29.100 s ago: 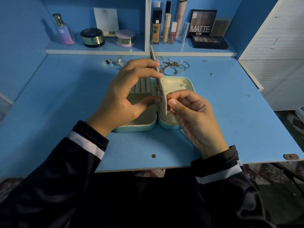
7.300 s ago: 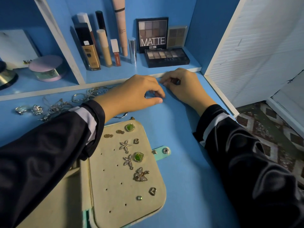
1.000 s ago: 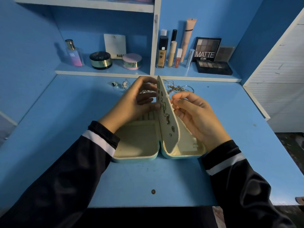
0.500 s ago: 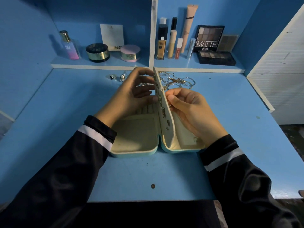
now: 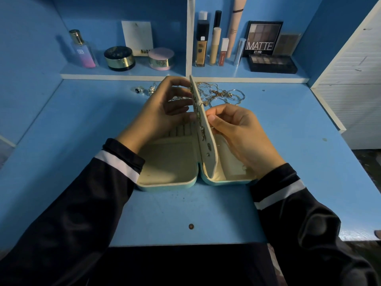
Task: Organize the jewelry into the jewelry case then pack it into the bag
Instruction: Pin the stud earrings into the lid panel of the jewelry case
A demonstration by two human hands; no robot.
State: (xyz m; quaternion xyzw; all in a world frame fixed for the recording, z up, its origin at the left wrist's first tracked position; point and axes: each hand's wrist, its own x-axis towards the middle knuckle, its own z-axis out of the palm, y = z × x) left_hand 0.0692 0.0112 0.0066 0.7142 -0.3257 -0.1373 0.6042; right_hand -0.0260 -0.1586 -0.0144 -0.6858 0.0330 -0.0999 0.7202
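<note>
A teal jewelry case (image 5: 165,185) with a cream lining lies open on the blue desk (image 5: 82,124). Its cream earring panel (image 5: 209,159) stands upright along the hinge, with several earrings pinned on its left face. My left hand (image 5: 156,116) grips the panel's top edge, with its fingers on the left face. My right hand (image 5: 237,133) pinches against the panel's right face; what sits between its fingertips is hidden. A tangle of necklaces and bangles (image 5: 222,93) lies behind the case, and rings (image 5: 140,89) lie to its left. No bag is in view.
A shelf at the back holds a perfume bottle (image 5: 82,50), two round jars (image 5: 119,57), several makeup tubes (image 5: 214,46) and eyeshadow palettes (image 5: 272,62). A white slatted cabinet (image 5: 354,79) borders the desk on the right. The desk's front edge is close to my body.
Both hands stay at the upright panel, with only small finger movements on it. The case has not moved on the desk.
</note>
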